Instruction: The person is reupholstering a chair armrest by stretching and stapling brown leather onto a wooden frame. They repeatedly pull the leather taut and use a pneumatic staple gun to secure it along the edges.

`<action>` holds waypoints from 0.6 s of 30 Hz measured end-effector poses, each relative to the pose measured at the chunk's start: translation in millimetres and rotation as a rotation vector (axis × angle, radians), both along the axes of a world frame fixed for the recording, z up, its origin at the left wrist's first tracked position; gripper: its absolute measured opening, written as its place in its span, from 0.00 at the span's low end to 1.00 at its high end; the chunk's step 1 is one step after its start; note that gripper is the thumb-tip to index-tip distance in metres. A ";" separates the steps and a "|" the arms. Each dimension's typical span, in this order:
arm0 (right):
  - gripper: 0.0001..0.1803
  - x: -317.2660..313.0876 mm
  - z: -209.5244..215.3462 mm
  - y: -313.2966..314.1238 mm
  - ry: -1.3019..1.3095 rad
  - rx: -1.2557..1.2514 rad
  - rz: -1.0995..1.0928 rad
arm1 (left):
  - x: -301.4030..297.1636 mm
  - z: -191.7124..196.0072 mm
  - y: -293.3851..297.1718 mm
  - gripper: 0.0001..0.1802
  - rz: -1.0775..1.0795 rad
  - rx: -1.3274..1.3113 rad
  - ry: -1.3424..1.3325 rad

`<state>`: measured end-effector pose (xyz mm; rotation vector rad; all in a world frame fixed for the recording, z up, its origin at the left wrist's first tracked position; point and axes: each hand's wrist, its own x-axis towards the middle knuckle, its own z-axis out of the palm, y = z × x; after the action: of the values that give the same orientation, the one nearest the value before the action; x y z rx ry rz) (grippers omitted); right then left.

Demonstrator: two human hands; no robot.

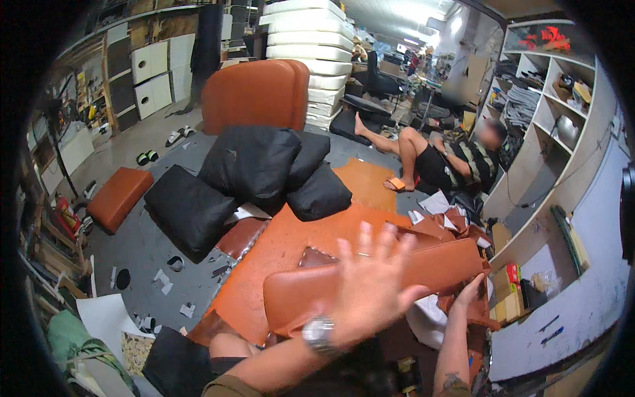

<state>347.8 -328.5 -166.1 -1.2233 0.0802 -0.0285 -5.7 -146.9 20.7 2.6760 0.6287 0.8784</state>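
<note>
A long brown leather cushion [436, 263] lies tilted across my lap area, its cover hanging loose at the right end. My left hand [374, 281], with a watch on its wrist, is over the cushion's middle, fingers spread and slightly blurred; whether the palm touches the leather is hidden. At the cushion's right end my right hand [468, 294] has its fingers closed round the leather edge, the fingertips partly hidden. White lining [426, 323] shows below the cushion, between my arms. An orange leather sheet [248, 284] is spread on the floor beneath.
Several black stuffed cushions [248, 159] are piled ahead. A brown cushion [120, 198] lies left, and large brown panels [251, 98] stand behind. Leather scraps [456, 221] lie ahead to the right, near a person [456, 159] reclining on the floor. White shelving [539, 126] lines the right side.
</note>
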 end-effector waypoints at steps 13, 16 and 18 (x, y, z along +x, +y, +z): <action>0.27 -86.8 95.8 187.5 -0.339 0.168 0.354 | -136.1 -38.8 106.3 0.39 0.416 -0.031 -0.060; 0.31 -201.2 62.3 181.9 0.057 0.202 0.614 | -95.1 -40.1 106.5 0.36 0.463 -0.050 -0.054; 0.29 -247.2 54.2 174.4 0.372 0.271 0.962 | -67.4 -39.3 108.5 0.36 0.471 0.008 -0.061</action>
<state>100.6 -154.1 -111.9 -0.8831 -0.1815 1.0164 -73.1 -38.4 -18.6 2.5323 1.2729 1.0677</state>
